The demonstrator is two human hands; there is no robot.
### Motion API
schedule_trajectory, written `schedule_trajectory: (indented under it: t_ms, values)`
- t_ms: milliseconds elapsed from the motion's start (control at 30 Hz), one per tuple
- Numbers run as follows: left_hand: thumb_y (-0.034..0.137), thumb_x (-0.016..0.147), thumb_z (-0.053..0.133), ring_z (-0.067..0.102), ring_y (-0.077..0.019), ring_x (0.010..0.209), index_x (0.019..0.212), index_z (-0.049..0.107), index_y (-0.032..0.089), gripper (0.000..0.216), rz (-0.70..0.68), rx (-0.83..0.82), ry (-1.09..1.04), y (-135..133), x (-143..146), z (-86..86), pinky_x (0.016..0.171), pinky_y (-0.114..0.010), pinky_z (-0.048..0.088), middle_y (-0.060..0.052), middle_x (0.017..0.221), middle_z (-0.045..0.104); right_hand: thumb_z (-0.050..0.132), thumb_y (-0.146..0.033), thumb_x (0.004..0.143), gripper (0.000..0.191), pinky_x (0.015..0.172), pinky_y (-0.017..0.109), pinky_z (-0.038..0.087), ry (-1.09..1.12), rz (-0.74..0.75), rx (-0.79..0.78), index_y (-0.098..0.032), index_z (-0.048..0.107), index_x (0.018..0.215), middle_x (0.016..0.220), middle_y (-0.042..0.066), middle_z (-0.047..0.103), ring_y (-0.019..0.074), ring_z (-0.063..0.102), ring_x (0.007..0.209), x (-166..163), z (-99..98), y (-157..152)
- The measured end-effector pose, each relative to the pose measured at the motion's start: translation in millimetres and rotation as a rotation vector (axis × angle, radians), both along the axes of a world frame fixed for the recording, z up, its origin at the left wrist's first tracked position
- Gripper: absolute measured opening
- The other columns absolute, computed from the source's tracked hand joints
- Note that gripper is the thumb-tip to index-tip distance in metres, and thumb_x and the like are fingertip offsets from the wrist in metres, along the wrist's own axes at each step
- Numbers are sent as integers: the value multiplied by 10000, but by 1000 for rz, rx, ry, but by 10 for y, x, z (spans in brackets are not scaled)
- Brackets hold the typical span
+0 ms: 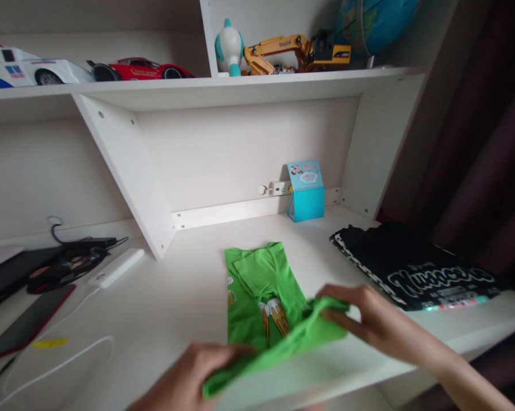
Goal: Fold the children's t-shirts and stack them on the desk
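Observation:
A green T-shirt with a printed brown-and-white picture lies partly folded on the white desk. Its near end is lifted off the surface, stretched between my two hands above the desk's front edge. My left hand is closed on the lower left corner of the cloth. With thumb and fingers, my right hand pinches the lower right corner. Both hands are slightly blurred. A sleeve is folded inward over the shirt's far half.
Folded dark clothes with white lettering lie at the right. A blue desk calendar stands at the back. A white power strip, cables and a dark red-edged tablet-like object are on the left. Toys, including an excavator, line the shelf above.

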State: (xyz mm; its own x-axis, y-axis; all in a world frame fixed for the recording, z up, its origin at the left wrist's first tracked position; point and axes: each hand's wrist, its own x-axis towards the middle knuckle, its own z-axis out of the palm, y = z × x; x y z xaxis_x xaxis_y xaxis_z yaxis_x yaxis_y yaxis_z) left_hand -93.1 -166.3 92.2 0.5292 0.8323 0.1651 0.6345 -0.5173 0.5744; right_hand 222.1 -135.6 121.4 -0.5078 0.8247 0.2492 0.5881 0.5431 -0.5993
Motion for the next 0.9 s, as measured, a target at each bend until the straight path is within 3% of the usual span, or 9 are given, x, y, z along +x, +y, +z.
schedule_trajectory:
  t_ms: [67, 133, 233, 333, 500, 633, 733, 833, 900]
  values:
    - [423, 812, 518, 596, -195, 935, 1075, 621, 198, 361, 138, -100, -129, 480, -15, 276, 779, -252, 492, -38, 1018, 664, 540, -344, 813, 194, 549, 211, 415, 54, -83, -19, -162, 599, 841, 671, -5, 589, 124, 532, 620, -44, 47, 554]
    - [405, 738, 596, 597, -209, 901, 1024, 628, 137, 392, 71, -251, -216, 1114, -3, 353, 786, -295, 483, -51, 953, 672, 601, -300, 758, 170, 511, 197, 382, 126, -226, -113, -136, 586, 796, 615, -28, 538, 109, 499, 601, -132, -39, 1147]
    - [340, 631, 662, 602, -173, 764, 951, 618, 115, 394, 183, -380, -287, 1986, 39, 154, 661, -257, 473, -33, 803, 659, 591, -234, 782, 140, 516, 201, 405, 106, -329, -218, -94, 582, 792, 647, -2, 562, 104, 519, 609, -299, -332, 1827]
    - [299, 558, 672, 551, -127, 586, 757, 611, 128, 269, 280, -446, -192, 2443, 43, -150, 531, -221, 426, 19, 597, 580, 555, -281, 843, 190, 567, 235, 471, 30, -379, -324, -99, 581, 892, 788, 19, 598, 104, 563, 651, -418, -642, 2134]
    - [342, 570, 628, 513, -109, 543, 696, 600, 145, 235, 285, -412, -112, 2595, -114, -360, 528, -219, 412, 44, 550, 522, 528, -328, 864, 270, 724, 336, 499, -61, -427, -335, -131, 560, 1044, 1017, 41, 581, 165, 582, 856, -415, -877, 2271]
    - [290, 524, 652, 549, -155, 664, 642, 597, 159, 185, 332, -295, -25, 2669, -213, -462, 601, -234, 421, 28, 594, 554, 529, -320, 863, 286, 779, 373, 483, -102, -487, -288, -141, 542, 1087, 1078, 58, 562, 180, 565, 923, -419, -933, 2297]
    - [214, 511, 651, 560, -188, 777, 763, 616, 156, 260, 381, -192, 12, 2681, -169, -606, 687, -255, 421, -4, 732, 612, 526, -316, 867, 294, 783, 376, 482, -116, -526, -277, -144, 528, 1106, 1090, 68, 554, 175, 564, 926, -505, -972, 2252]
    - [195, 546, 624, 568, -198, 771, 832, 627, 147, 290, 361, -136, 32, 2641, -109, -628, 711, -276, 422, -15, 746, 626, 532, -322, 862, 252, 710, 325, 498, -101, -519, -275, -130, 564, 1022, 989, 42, 587, 149, 583, 827, -572, -886, 2194]
    - [215, 571, 620, 570, -196, 738, 809, 641, 145, 249, 308, -111, 32, 2604, -109, -492, 709, -278, 428, -13, 712, 628, 584, -288, 821, 204, 648, 276, 484, -67, -502, -229, -106, 598, 912, 857, 26, 606, 138, 580, 738, -555, -690, 2143]
